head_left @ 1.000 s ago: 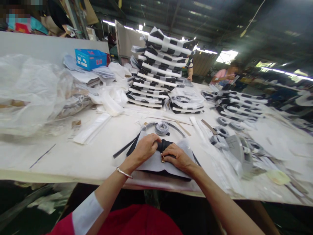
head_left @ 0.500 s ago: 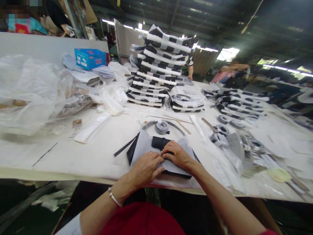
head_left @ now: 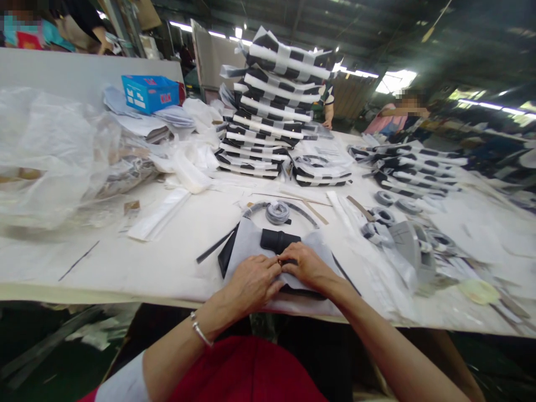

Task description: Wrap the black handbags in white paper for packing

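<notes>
A black handbag [head_left: 226, 258] lies on the table before me, its front covered by a pale grey protective sheet [head_left: 247, 237]. A black strap piece [head_left: 276, 240] sits on the sheet, just above my fingers. My left hand [head_left: 253, 282] rests on the bag with its fingers closed. From the right, my right hand [head_left: 307, 265] meets it, thumb and fingers pinched together. The fingertips touch at the bag's middle, by a small shiny spot; what they grip is too small and covered to make out. Behind the bag its wrapped handle [head_left: 301, 209] arches around a coiled wrapped strap [head_left: 277, 212].
A tall stack of black-and-white wrapped bags [head_left: 268, 117] stands at the back, with another pile [head_left: 422, 167] to its right. Clear plastic bags [head_left: 54, 156] and a blue box [head_left: 151, 94] are at left. A tape dispenser [head_left: 412, 254] stands at right. Other people are beyond the table.
My right hand has shifted slightly down and right, showing more of the black strap piece. Both hands stay together on the bag. The camera view has tilted a little.
</notes>
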{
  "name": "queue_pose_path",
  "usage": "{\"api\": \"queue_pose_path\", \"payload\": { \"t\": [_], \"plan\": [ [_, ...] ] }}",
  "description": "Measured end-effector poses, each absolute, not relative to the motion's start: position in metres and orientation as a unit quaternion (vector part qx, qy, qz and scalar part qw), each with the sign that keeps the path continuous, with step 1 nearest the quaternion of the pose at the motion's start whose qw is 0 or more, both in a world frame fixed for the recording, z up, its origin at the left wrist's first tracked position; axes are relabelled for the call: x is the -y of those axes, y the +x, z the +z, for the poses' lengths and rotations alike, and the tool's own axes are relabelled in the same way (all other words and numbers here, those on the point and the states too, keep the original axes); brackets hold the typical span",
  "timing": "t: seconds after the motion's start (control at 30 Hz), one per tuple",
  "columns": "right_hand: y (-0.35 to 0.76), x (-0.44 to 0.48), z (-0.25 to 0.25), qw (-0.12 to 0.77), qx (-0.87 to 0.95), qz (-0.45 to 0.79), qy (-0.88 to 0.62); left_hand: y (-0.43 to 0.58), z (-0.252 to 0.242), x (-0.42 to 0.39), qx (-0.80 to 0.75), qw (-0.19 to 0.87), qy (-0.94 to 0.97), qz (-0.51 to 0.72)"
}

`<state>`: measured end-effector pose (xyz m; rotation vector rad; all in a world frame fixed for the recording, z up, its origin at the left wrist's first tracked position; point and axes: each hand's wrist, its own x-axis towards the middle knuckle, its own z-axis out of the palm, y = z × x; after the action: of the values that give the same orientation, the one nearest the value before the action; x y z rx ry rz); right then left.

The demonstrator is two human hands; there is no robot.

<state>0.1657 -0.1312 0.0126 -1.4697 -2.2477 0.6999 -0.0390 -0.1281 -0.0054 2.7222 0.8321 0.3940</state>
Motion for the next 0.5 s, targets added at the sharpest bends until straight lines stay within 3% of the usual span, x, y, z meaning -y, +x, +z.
{"api": "queue_pose_path", "payload": {
  "t": [0.2, 0.5],
  "plan": [
    [0.149, 0.133, 0.021, 0.189, 0.719, 0.225, -0.630, -0.038, -0.007, 0.130, -0.281, 0.088, 0.946, 0.135],
    [0.124, 0.134, 0.032, 0.006, 0.697, 0.085, -0.712, -0.042, -0.011, 0.131, -0.274, 0.110, 0.941, 0.163]
  ]
}}
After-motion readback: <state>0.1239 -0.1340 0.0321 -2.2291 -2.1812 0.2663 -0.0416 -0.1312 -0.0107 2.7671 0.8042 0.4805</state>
